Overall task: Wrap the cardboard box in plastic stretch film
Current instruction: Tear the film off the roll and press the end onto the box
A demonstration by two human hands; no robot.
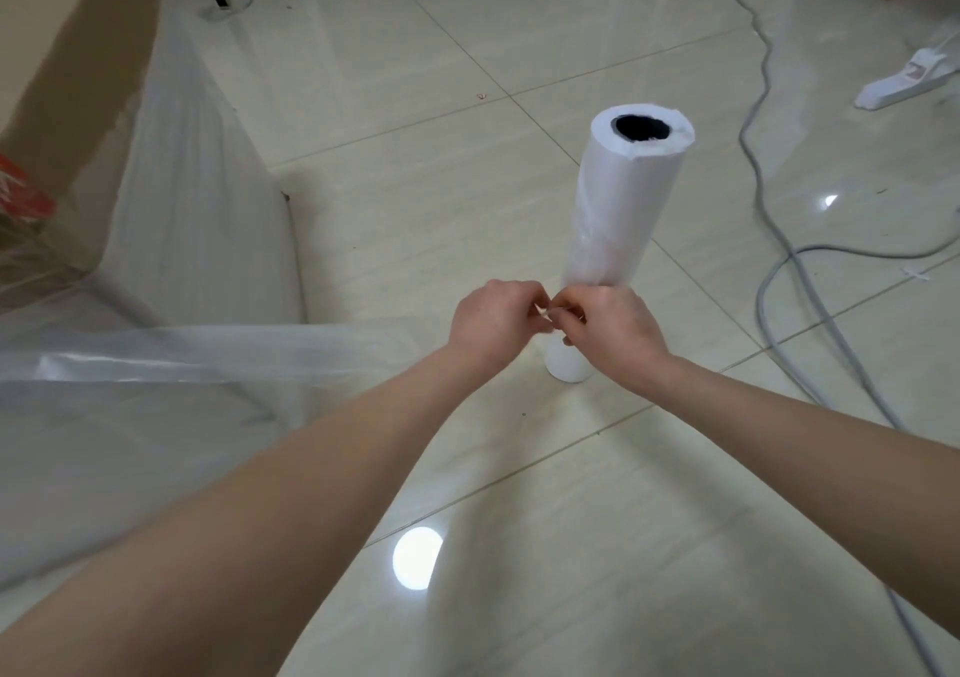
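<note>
- Head view: two bare arms reach out over a shiny tiled floor [467, 79].
- The left hand [493, 320] and the right hand [610, 325] meet in the middle, fingertips touching.
- Both hands have their fingers curled in, and each one pinches a small bit of the clear stretch film [208, 349] right where they meet.
- From the hands, the stretch film runs off to the left as a wide, see-through sheet, up off the floor.
- The roll [628, 193] is white and stands upright on the floor, just behind the hands. Its top end shows a dark round hole.
- The right hand covers part of the low end of the roll.
- The cardboard box [62, 79] is brown and sits far to the left, at the top corner, well apart from the hands. It has a red mark on its side.
- Clear film hangs over the side of the cardboard box and down to the floor.
- A grey cable [763, 105] snakes along the floor on the right.
- A white thing [904, 79] lies near the right edge; I cannot tell what it is.
- A bright round spot of light [417, 558] shines on the floor between the arms.
</note>
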